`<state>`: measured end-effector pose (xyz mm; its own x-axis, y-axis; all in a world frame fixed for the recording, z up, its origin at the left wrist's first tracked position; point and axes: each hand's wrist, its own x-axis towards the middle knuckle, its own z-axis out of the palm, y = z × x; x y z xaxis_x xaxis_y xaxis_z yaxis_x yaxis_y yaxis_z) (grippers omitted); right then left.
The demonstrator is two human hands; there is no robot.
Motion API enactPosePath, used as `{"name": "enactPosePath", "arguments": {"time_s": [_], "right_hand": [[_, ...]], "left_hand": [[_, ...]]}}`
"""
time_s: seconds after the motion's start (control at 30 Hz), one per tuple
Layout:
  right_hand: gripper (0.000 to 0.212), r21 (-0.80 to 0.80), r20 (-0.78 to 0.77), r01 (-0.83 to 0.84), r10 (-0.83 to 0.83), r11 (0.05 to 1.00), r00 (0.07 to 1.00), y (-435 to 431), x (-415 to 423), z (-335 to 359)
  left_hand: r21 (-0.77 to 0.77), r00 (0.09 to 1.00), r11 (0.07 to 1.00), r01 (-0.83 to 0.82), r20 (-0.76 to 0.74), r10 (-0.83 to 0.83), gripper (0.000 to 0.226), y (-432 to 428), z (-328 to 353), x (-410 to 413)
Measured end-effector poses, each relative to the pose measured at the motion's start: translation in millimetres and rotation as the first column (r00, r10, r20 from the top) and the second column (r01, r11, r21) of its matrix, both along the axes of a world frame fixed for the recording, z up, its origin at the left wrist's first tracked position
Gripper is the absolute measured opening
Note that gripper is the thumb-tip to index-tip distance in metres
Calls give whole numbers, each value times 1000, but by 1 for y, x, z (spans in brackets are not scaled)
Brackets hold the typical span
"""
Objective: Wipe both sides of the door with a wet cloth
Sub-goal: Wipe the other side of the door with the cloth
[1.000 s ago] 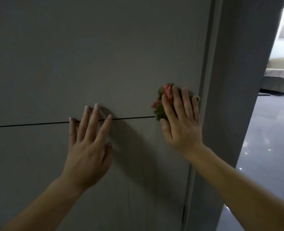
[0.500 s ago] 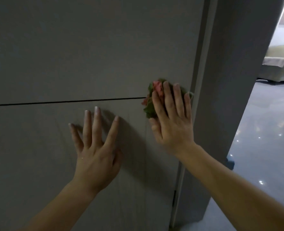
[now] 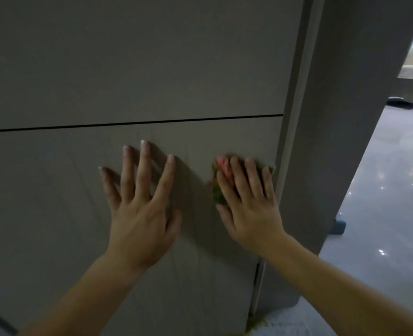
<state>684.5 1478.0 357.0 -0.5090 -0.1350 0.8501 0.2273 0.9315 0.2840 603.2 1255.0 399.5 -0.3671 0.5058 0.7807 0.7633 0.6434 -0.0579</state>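
Grey grooved door (image 3: pixel 133 69), glossy floor (image 3: pixel 382 195) beyond

Your right hand (image 3: pixel 249 209) covered most of the crumpled green-and-pink cloth (image 3: pixel 217 194), and the little showing past your fingers was smeared. The flat grey panelled door (image 3: pixel 128 69) ran out of view above and left of your left hand (image 3: pixel 140 214). Right of your right wrist, a small dark block (image 3: pixel 338 226) on the floor sat half hidden behind the grey door frame (image 3: pixel 346 117), too unclear to name.

Door (image 3: pixel 133 69) face of matt grey panel with faint wood-grain lines, crumpled soft cloth (image 3: pixel 218 175) in green and pink fabric, door frame (image 3: pixel 346 117) smooth matt grey, floor (image 3: pixel 382 214) glossy, reflecting light points
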Motion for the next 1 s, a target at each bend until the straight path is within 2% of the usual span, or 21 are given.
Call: {"name": "enactPosePath", "arguments": {"time_s": [0.1, 0.23, 0.3, 0.43, 0.5, 0.6, 0.7, 0.87, 0.93, 1.0], "right_hand": [[71, 44, 53, 30, -33, 999, 998, -3, 13, -24], [66, -123, -121, -75, 60, 990, 991, -20, -25, 52], [68, -145, -184, -101, 73, 984, 980, -27, -38, 67], [72, -13, -1, -21, 21, 1000, 1000, -32, -20, 5], [71, 37, 42, 2, -3, 999, 999, -31, -11, -10], [66, 13, -35, -46, 46, 999, 998, -36, -30, 32], [70, -25, -110, -92, 89, 995, 990, -49, -49, 67], [74, 198, 141, -40, 12, 979, 990, -52, -21, 7], [71, 229, 108, -64, 40, 971, 993, -58, -28, 25], [68, 168, 33, -106, 101, 980, 994, -75, -50, 68]], "left_hand": [[-1, 1000, 1000, 17, -4, -17, 82, -9, -1, 1], [26, 998, 998, -56, 8, 56, 83, -22, -8, -3], [54, 994, 993, -105, 18, 104, 84, -25, -9, -9], [67, 996, 994, -82, 51, 79, 79, -28, -7, -18], [69, 996, 995, -69, 56, 65, 71, -29, -8, -20], [69, 997, 996, -52, 58, 48, 66, -30, -10, -20], [58, 997, 996, -72, 31, 70, 66, -31, -11, -22], [79, 997, 994, -78, 6, 78, 68, -45, -14, -28], [103, 993, 988, -118, 29, 115, 72, -55, -16, -31], [133, 984, 977, -166, 90, 155, 76, -67, -16, -36]]}}
